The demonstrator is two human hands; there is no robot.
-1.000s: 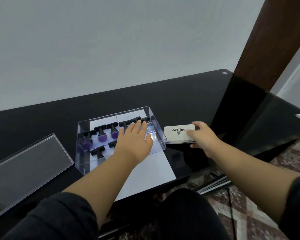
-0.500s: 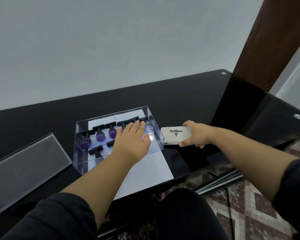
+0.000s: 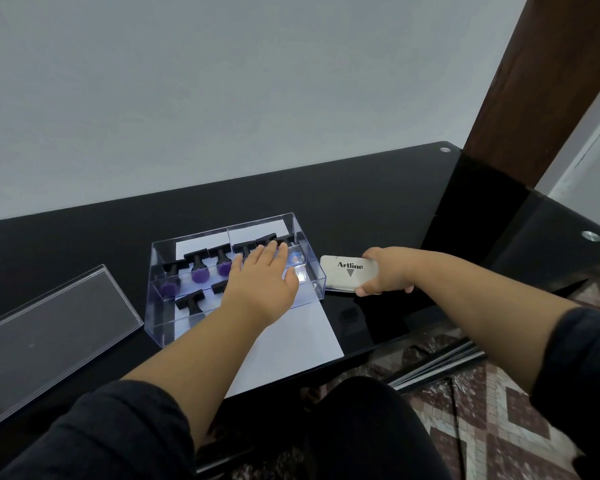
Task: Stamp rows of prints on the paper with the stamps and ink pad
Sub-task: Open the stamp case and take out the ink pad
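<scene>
Ink pad (image 3: 349, 274): closed white case, "Artline" and a grey triangle printed on the lid. Sits on the black glass table (image 3: 378, 202), just right of the clear box (image 3: 312, 268), near the front edge. Right hand (image 3: 385, 271) grips its right end, fingers curled over the far side, thumb wrapped round the near edge.

Stamps (image 3: 201, 268): black T-handled, standing or leaning inside the clear box. Back row runs left to right along the far wall; three at the left show purple faces. One more black stamp lies in the front compartment, handle toward the viewer. Others partly hidden by the left hand, count uncertain.

Clear box: transparent plastic, open top, a low divider running lengthwise. It rests on the upper part of the paper (image 3: 291, 341).

Paper: white sheet, flat on the table, its near portion bare and reaching toward the table's front edge. No prints visible on the exposed part.

Left hand (image 3: 260, 282): reaches over the box, palm down, fingers straight and close together, tips above the back row of stamps at the right end. Holds nothing. Cannot tell whether the fingertips touch a stamp.

Clear lid (image 3: 49, 327): long transparent tray shape, lying on the table to the left of the box, apart from it.

Both forearms bare, dark sleeves (image 3: 94, 434) pushed up. Grey wall behind the table; a brown post (image 3: 534, 81) at right.
</scene>
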